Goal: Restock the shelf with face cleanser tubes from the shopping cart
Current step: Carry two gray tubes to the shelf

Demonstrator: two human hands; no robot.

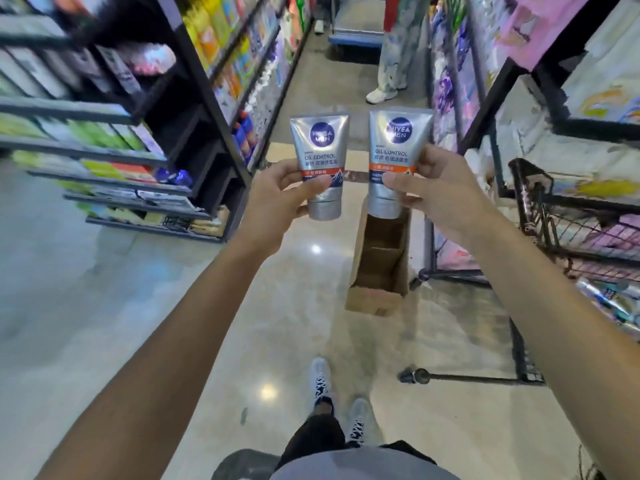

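Holding two silver tubes upright with caps down, the person is pinching one in each hand. The left hand is gripping the left tube between thumb and fingers; the right hand is pinching the right tube, just beside it. Both are glossy, flattened at the top, reading "NIVEA MEN" and "OIL CONTROL" above an orange band. Below the right hand, an open cardboard box is sitting on the polished floor; right of it is standing the black wire cart. Left of the left hand is running a blurred shelf.
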